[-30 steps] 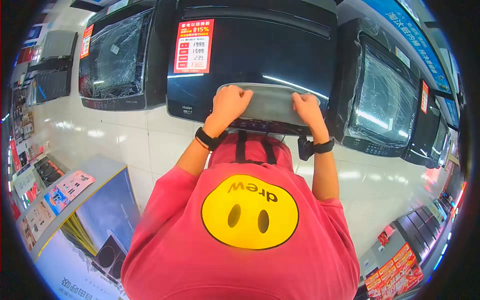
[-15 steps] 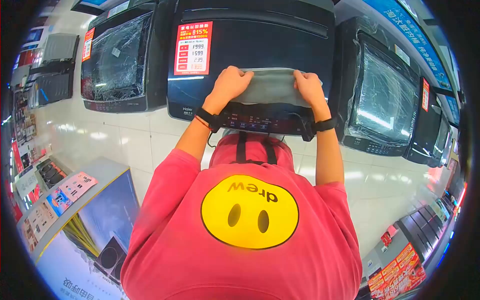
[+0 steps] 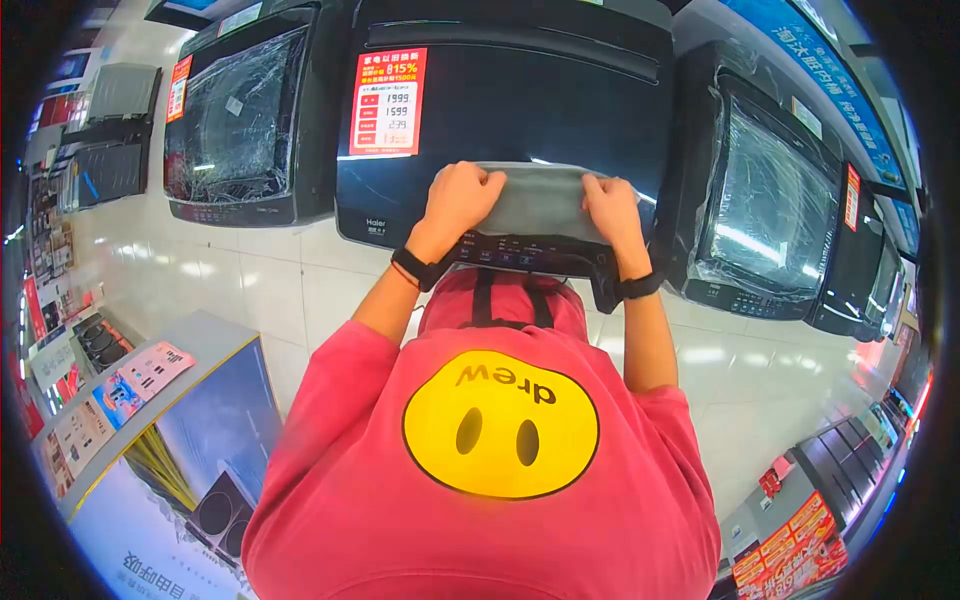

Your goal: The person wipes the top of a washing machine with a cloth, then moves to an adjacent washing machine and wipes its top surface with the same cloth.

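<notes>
A grey cloth (image 3: 540, 203) is stretched between my two hands, over the front part of a dark top-load washing machine (image 3: 520, 105). My left hand (image 3: 460, 203) is closed on the cloth's left end, thumb toward the middle. At the other end my right hand (image 3: 612, 208) pinches the cloth. Its lower edge hangs near the machine's control panel (image 3: 520, 252) and covers part of it. A red price label (image 3: 388, 102) is stuck on the lid, left of the cloth.
Film-wrapped washing machines stand on the left (image 3: 235, 120) and on the right (image 3: 765, 195). A display counter (image 3: 190, 400) is at the lower left. Dark appliances with a red promotional sign (image 3: 790, 550) are at the lower right. Pale tiled floor (image 3: 270, 280) shows between them.
Both hands have drawn the cloth closer to my body, toward the machine's front edge. My right hand has come slightly inward. Both hands keep their hold on the cloth.
</notes>
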Motion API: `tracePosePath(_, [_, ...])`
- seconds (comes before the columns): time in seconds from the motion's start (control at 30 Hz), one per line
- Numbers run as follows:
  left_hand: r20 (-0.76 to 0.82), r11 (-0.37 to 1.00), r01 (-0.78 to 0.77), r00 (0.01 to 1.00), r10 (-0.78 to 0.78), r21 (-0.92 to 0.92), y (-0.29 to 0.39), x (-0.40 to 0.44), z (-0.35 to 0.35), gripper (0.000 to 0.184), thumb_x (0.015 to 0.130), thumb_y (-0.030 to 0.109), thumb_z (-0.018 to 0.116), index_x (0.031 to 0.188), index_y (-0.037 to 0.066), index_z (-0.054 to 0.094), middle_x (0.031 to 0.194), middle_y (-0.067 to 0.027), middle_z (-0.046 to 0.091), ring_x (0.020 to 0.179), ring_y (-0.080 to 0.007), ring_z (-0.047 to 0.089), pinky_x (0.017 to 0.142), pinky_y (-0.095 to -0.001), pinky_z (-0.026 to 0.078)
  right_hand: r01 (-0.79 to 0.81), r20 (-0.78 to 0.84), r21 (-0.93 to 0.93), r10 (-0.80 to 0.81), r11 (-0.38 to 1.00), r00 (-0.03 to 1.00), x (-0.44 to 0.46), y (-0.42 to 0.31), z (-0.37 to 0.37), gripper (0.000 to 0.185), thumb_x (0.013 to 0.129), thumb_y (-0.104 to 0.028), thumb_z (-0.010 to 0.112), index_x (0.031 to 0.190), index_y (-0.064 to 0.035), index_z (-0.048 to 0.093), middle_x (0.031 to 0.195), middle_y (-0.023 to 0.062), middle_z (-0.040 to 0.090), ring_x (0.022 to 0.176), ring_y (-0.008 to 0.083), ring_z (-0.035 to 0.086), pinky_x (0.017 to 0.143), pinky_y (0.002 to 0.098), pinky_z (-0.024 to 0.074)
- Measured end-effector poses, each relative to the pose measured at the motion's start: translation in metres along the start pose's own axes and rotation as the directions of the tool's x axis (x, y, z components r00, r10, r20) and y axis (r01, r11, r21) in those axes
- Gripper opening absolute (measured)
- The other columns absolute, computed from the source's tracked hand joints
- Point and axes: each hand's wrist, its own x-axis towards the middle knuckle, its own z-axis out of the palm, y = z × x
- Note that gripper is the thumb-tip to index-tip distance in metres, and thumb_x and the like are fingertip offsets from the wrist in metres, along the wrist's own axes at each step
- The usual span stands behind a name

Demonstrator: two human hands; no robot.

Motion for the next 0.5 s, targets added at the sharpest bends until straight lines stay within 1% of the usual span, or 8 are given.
tracePosePath(0.07, [-0.013,0.999,-0.023,1.000,0.024,0.048,0.002,0.013,-0.001,0.046,0.094,0.036,0.068,0.076,-0.005,0.078,0.076,-0.0318,0.070,0.081,-0.0513,0.074,0.079,-0.0558,0.060,0.042,-0.054,-0.005,-0.043,0.999,0.998,0.013,0.000,0.000,0.058,0.102,-0.044,0.064,0.068,0.0009,0.075,0.059,0.0184,0.067,0.062,0.0317,0.071,0.068,0.0446,0.0531])
tracePosePath(0.1, [-0.076,0.995,-0.081,0.993,0.085,0.051,0.003,0.018,0.002,0.046,0.094,0.036,0.067,0.077,-0.005,0.078,0.077,-0.0317,0.070,0.081,-0.0516,0.074,0.079,-0.0563,0.060,0.044,-0.061,-0.008,-0.044,0.999,0.997,0.019,-0.003,-0.001,0.057,0.102,-0.043,0.063,0.069,0.0018,0.075,0.063,0.0206,0.070,0.064,0.0335,0.073,0.070,0.0453,0.0543])
tracePosePath(0.2, [-0.112,0.993,-0.102,0.988,0.109,0.063,0.007,0.026,0.001,0.045,0.095,0.036,0.067,0.079,-0.004,0.078,0.078,-0.0311,0.071,0.082,-0.0516,0.074,0.079,-0.0573,0.060,0.036,-0.092,0.015,-0.035,0.999,0.995,0.026,-0.013,-0.004,0.056,0.102,-0.042,0.063,0.071,0.0019,0.076,0.065,0.0215,0.070,0.067,0.0331,0.074,0.071,0.0451,0.0551])
tracePosePath(0.23, [-0.065,0.991,-0.093,0.993,0.099,0.092,0.010,0.023,-0.002,0.042,0.096,0.034,0.067,0.080,-0.003,0.080,0.080,-0.0298,0.073,0.082,-0.0500,0.075,0.078,-0.0571,0.060,0.047,-0.074,-0.021,-0.048,0.999,0.996,0.026,-0.012,-0.004,0.053,0.102,-0.043,0.062,0.075,0.0006,0.078,0.070,0.0237,0.073,0.071,0.0381,0.076,0.074,0.0473,0.0568])
tracePosePath(0.33, [-0.095,0.984,-0.153,0.982,0.161,0.093,0.016,0.000,-0.002,0.039,0.098,0.032,0.067,0.082,0.000,0.082,0.082,-0.0275,0.076,0.081,-0.0474,0.076,0.077,-0.0552,0.061,0.135,-0.168,-0.290,-0.189,0.948,0.968,0.010,-0.014,0.006,0.053,0.103,-0.043,0.061,0.077,-0.0004,0.079,0.077,0.0239,0.076,0.075,0.0441,0.075,0.076,0.0515,0.0577])
tracePosePath(0.37, [-0.130,0.964,-0.226,0.961,0.244,0.141,0.010,-0.006,0.001,0.032,0.099,0.029,0.069,0.086,0.002,0.080,0.079,-0.0230,0.076,0.077,-0.0451,0.076,0.074,-0.0551,0.060,0.137,-0.162,-0.274,-0.186,0.952,0.969,-0.001,-0.020,0.005,0.046,0.102,-0.041,0.066,0.080,-0.0026,0.075,0.080,0.0222,0.076,0.078,0.0469,0.074,0.075,0.0538,0.0574])
tracePosePath(0.47, [-0.182,0.955,-0.268,0.940,0.289,0.129,0.015,-0.018,0.002,0.024,0.098,0.027,0.074,0.091,0.004,0.073,0.075,-0.0168,0.072,0.074,-0.0413,0.073,0.069,-0.0571,0.057,0.204,-0.204,-0.282,-0.266,0.937,0.942,-0.022,-0.035,0.005,0.038,0.101,-0.039,0.072,0.084,-0.0047,0.068,0.079,0.0186,0.074,0.076,0.0442,0.073,0.071,0.0535,0.0552])
tracePosePath(0.5, [-0.216,0.939,-0.315,0.916,0.339,0.138,0.013,-0.020,0.005,0.028,0.099,0.028,0.078,0.091,0.006,0.062,0.084,-0.0155,0.065,0.082,-0.0408,0.068,0.073,-0.0550,0.053,0.296,-0.233,-0.335,-0.383,0.894,0.894,-0.023,-0.027,0.010,0.033,0.101,-0.035,0.077,0.092,-0.0074,0.063,0.084,0.0152,0.071,0.082,0.0404,0.072,0.071,0.0510,0.0540])
